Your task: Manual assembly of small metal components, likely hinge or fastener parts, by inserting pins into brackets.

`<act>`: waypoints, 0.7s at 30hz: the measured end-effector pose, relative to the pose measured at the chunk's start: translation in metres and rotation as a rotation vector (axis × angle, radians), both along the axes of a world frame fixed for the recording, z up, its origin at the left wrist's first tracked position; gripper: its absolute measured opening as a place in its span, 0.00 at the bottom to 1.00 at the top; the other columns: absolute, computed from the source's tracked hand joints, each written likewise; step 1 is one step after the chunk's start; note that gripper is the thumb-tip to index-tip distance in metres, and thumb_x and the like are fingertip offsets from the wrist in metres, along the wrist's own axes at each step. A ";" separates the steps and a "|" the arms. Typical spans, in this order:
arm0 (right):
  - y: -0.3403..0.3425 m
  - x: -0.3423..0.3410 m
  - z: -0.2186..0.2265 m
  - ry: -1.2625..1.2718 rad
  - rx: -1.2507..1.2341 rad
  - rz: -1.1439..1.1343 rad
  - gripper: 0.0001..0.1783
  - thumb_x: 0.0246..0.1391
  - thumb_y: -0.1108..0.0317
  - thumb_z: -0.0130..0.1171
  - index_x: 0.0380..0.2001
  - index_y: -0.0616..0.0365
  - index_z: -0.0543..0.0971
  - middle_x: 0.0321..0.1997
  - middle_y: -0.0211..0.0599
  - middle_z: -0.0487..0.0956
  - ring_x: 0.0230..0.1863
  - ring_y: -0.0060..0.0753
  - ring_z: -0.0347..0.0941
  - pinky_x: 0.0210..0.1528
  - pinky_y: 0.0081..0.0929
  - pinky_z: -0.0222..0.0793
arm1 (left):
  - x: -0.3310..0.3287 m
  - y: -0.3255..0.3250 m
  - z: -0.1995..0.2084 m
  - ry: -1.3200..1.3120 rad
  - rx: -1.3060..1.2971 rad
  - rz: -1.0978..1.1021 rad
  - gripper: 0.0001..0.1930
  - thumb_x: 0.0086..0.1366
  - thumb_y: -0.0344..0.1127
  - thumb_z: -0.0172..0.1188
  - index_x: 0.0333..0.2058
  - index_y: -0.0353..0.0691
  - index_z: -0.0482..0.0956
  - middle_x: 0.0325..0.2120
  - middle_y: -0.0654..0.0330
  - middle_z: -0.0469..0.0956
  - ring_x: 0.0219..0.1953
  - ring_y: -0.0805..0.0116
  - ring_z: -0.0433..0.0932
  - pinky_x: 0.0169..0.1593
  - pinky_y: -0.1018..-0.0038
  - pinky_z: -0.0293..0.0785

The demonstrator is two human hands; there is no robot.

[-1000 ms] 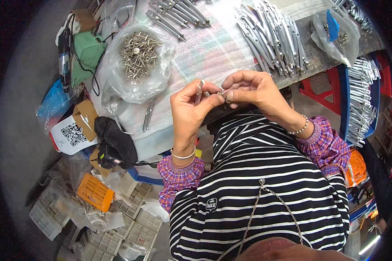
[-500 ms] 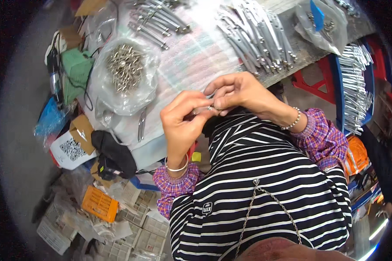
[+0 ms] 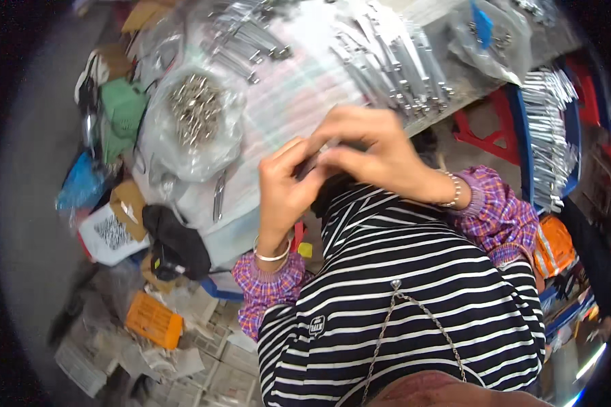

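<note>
While a plastic bag (image 3: 220, 157) of metal fasteners (image 3: 195, 108) lies at approx. 10 o'clock, the L hand (image 3: 286, 180) apparently pinches a small metal part (image 3: 327, 145), thumb close to index; the R hand (image 3: 370, 152) curls over its 1 o'clock end, thumb/index slightly parted, grip unclear (blur). Best technique, prob.: L steady, R light, ends aligned. Metal arms (image 3: 402, 64): approx. 1 o'clock.

The sleeves (image 3: 492, 214) are purple plaid, the garment (image 3: 424, 292) black-and-white striped
</note>
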State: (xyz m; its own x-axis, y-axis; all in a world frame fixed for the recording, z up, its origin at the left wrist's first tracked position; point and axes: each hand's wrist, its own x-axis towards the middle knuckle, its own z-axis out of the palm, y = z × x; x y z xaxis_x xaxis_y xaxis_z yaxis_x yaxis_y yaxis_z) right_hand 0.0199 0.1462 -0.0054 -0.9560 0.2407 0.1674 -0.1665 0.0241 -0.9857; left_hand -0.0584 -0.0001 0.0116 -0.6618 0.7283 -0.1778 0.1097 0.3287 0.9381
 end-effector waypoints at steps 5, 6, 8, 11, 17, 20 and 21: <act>0.025 0.000 0.005 -0.318 -0.768 -0.031 0.16 0.58 0.61 0.46 0.37 0.66 0.69 0.40 0.42 0.74 0.42 0.32 0.73 0.45 0.28 0.70 | -0.003 -0.011 0.000 -0.100 -0.078 -0.080 0.06 0.46 0.23 0.60 0.26 0.30 0.75 0.20 0.61 0.72 0.21 0.79 0.70 0.25 0.83 0.65; 0.030 0.000 0.002 -0.379 -0.882 -0.004 0.16 0.60 0.60 0.43 0.42 0.64 0.66 0.40 0.41 0.73 0.43 0.32 0.72 0.45 0.29 0.70 | -0.003 -0.013 0.001 -0.195 -0.044 -0.049 0.05 0.47 0.22 0.60 0.26 0.30 0.76 0.21 0.61 0.73 0.23 0.79 0.72 0.27 0.83 0.67; 0.031 0.001 0.000 -0.416 -1.054 -0.096 0.17 0.59 0.60 0.44 0.44 0.62 0.64 0.34 0.35 0.71 0.37 0.28 0.72 0.45 0.27 0.70 | -0.004 -0.013 0.003 -0.247 -0.043 -0.031 0.05 0.48 0.22 0.59 0.27 0.30 0.76 0.22 0.62 0.74 0.24 0.79 0.73 0.29 0.84 0.68; 0.029 0.004 -0.020 -0.324 -1.388 0.046 0.16 0.59 0.62 0.44 0.44 0.62 0.62 0.27 0.28 0.63 0.27 0.20 0.61 0.38 0.21 0.69 | -0.006 -0.017 0.007 -0.401 -0.070 0.087 0.05 0.50 0.21 0.58 0.29 0.30 0.76 0.24 0.64 0.75 0.27 0.79 0.73 0.33 0.84 0.69; 0.013 0.014 0.004 -0.525 -0.999 0.041 0.22 0.54 0.73 0.50 0.53 0.63 0.63 0.31 0.28 0.66 0.32 0.18 0.65 0.33 0.14 0.65 | -0.016 -0.018 -0.009 -0.478 0.032 0.174 0.06 0.53 0.26 0.59 0.31 0.32 0.76 0.23 0.62 0.75 0.24 0.76 0.73 0.29 0.82 0.68; 0.008 0.023 -0.003 -0.423 -0.548 0.091 0.18 0.51 0.76 0.52 0.47 0.65 0.71 0.34 0.29 0.69 0.31 0.18 0.68 0.33 0.15 0.65 | -0.018 -0.015 -0.012 -0.556 0.089 0.190 0.06 0.53 0.27 0.60 0.30 0.32 0.76 0.23 0.61 0.75 0.23 0.75 0.73 0.28 0.82 0.67; 0.008 0.026 0.002 -0.364 -0.249 0.032 0.15 0.46 0.79 0.54 0.41 0.63 0.76 0.33 0.32 0.72 0.29 0.20 0.70 0.32 0.17 0.67 | -0.019 -0.016 -0.012 -0.571 0.093 0.161 0.07 0.53 0.27 0.60 0.30 0.32 0.76 0.23 0.61 0.75 0.23 0.76 0.73 0.27 0.82 0.67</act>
